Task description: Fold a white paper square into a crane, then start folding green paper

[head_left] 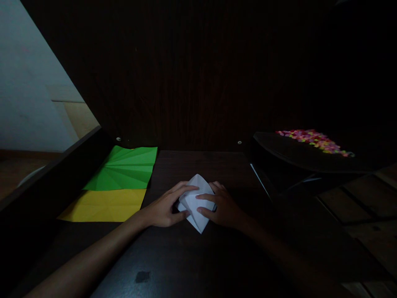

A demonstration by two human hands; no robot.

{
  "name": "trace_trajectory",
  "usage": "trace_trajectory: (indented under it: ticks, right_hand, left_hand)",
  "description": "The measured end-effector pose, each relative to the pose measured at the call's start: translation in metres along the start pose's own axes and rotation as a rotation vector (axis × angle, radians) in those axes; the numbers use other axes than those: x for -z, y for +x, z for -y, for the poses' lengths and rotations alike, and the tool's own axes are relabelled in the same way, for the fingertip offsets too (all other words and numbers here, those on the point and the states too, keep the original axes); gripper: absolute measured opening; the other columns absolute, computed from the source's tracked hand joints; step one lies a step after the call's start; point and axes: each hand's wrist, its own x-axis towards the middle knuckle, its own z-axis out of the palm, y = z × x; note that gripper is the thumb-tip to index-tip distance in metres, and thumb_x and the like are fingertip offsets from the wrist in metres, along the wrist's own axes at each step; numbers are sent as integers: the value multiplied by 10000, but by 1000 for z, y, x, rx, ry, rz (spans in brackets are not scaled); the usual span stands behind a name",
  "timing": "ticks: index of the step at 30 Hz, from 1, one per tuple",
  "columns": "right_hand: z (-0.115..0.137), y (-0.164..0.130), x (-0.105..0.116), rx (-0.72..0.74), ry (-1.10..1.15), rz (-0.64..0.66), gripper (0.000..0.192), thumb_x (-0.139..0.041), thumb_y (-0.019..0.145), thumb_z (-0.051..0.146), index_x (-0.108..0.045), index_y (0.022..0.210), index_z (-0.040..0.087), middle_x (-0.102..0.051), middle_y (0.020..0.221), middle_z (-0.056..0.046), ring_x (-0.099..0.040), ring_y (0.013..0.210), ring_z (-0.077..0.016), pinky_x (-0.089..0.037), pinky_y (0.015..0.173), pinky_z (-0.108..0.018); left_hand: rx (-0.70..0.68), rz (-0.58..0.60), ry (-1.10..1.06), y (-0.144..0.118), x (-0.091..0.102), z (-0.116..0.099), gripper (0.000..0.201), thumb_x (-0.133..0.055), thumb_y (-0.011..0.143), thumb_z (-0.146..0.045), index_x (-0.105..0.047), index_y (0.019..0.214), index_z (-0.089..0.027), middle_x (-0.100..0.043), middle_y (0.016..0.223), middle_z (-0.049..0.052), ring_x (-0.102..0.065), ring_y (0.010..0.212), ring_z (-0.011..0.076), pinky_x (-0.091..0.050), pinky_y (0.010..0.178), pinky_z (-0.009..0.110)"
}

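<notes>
A partly folded sheet of white paper [197,207] lies on the dark wooden surface in front of me, its corners pointing away from and toward me. My left hand [170,205] grips its left side, with a finger on top and the thumb at the lower left edge. On the right side, my right hand [221,205] has its fingertips laid over the paper, pressing on the folded layers. Beneath the paper, the undersides of both hands' grips are hidden.
To the left lie a creased green sheet [124,169] and a yellow sheet [108,205] partly under it. A dark panel [192,74] rises behind the surface. At right, a bunch of small pink and yellow pieces [316,140] rests on a dark object [279,151].
</notes>
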Motion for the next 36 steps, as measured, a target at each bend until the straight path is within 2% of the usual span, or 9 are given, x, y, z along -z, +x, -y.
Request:
trace_trajectory:
  ticks: [6,17,21,32,36]
  right_hand:
    - [0,2,0,-9,30,13,353,-760,753,347,-716,1100,297,-582,1216,-99,-493,1136,-306,-390,970,-535]
    - [1,3,2,15,50,0,319,-759,749,323,-724,1063,277,-604,1162,-99,-511,1073,-298,-418,914,-500]
    - [3,4,3,-13,52,27,337,-761,740,308,-719,1073,275,-586,1185,-100,-498,1100,-304,-395,952,-523]
    - [6,4,20,-7,59,228,603,-761,684,407,-611,1241,229,-492,1315,-143,-405,1220,-368,-327,1006,-586]
    - [8,4,20,-23,48,243,647,-773,665,482,-607,1243,242,-472,1353,-138,-391,1250,-382,-311,1022,-592]
  left_hand:
    - [6,-42,-3,2,-7,3,665,-666,856,-278,-358,1444,-248,-442,1410,128,-463,1292,282,-396,1092,451]
    - [-4,-116,-14,7,-14,7,769,-717,826,-367,-297,1457,-239,-321,1469,150,-348,1366,292,-334,1134,491]
    - [13,-117,-14,7,-15,6,776,-724,819,-355,-296,1455,-236,-324,1464,154,-352,1359,303,-348,1123,495]
    - [18,-135,-10,7,-19,6,916,-786,740,-317,-238,1468,-222,-338,1455,154,-372,1341,318,-350,1120,498]
    - [32,-148,-19,7,-19,5,960,-793,725,-281,-209,1485,-225,-331,1471,154,-378,1338,326,-356,1114,502]
